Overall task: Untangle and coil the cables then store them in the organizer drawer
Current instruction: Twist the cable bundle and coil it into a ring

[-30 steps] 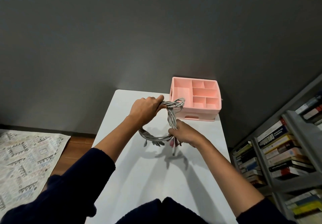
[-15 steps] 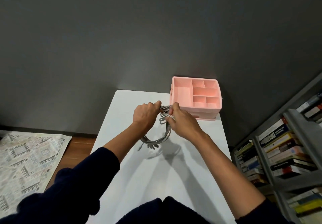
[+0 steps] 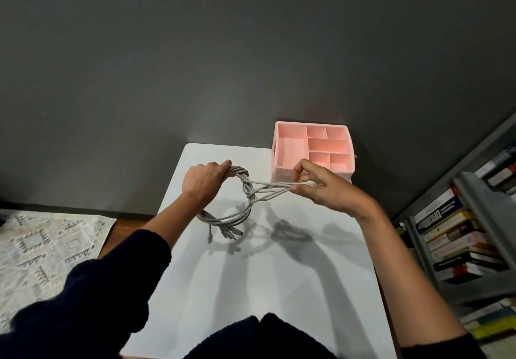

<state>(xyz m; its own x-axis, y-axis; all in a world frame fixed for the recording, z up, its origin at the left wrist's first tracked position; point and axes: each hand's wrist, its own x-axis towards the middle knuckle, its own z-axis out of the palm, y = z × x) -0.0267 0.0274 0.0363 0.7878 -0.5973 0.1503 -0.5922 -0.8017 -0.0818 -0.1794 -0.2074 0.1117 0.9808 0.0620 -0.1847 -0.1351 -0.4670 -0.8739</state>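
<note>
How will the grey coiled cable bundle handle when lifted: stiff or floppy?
Probably floppy: the grey coiled cable bundle sags below the left hand with plug ends dangling. Likely light: the right hand pulls strands taut with a pinch. Could uncoil if released.

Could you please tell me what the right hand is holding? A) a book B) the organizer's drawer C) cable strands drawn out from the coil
C: the right hand pinches cable strands stretched sideways from the coil that the left hand grips.
</note>
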